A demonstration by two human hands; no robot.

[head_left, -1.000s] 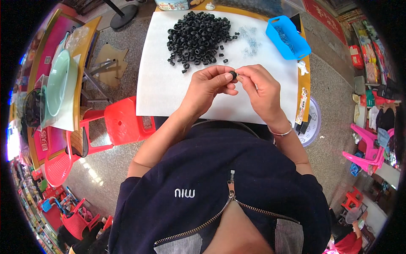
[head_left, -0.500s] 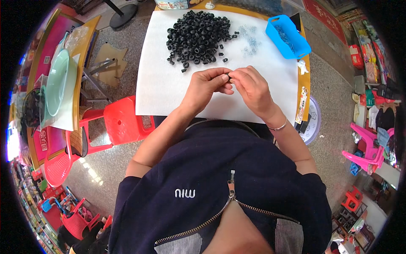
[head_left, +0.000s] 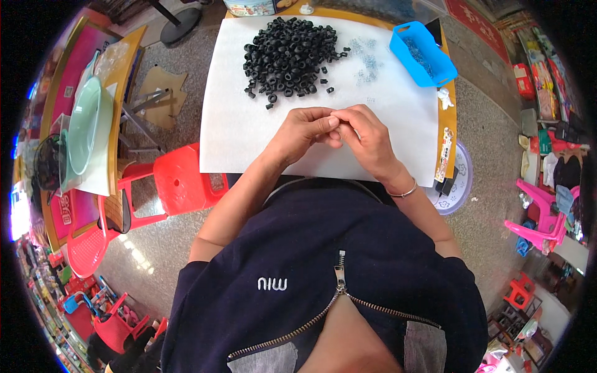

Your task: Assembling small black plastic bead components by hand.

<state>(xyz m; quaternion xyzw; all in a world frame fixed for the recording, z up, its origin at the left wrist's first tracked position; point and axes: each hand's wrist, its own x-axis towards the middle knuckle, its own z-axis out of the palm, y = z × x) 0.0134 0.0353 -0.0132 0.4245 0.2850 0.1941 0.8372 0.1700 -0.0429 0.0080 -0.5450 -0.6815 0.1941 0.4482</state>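
Observation:
Over the near part of a white-covered table [head_left: 242,143], my left hand [head_left: 306,132] and my right hand [head_left: 368,138] meet with their fingertips together. Both are closed in a pinch. The fingers hide what lies between them; a small dark piece showed there a moment earlier. Beyond my hands is a large heap of small black ring-shaped parts [head_left: 289,56], with a few strays along its near and right edges. Right of the heap lies a scatter of tiny shiny clear or metallic pieces [head_left: 367,62]. A blue plastic basket [head_left: 425,56] at the far right contains more of them.
A printed tub [head_left: 252,7] stands at the table's far edge. Crumpled white tissue [head_left: 444,97] lies on the right edge. A red plastic stool [head_left: 180,177] is left of the table, with a pale green basin [head_left: 87,127] farther left. A lilac tub [head_left: 459,180] sits below right.
My joined hands have lowered slightly toward me. My right fingers have closed over the left fingertips, and the dark piece between them is now covered.

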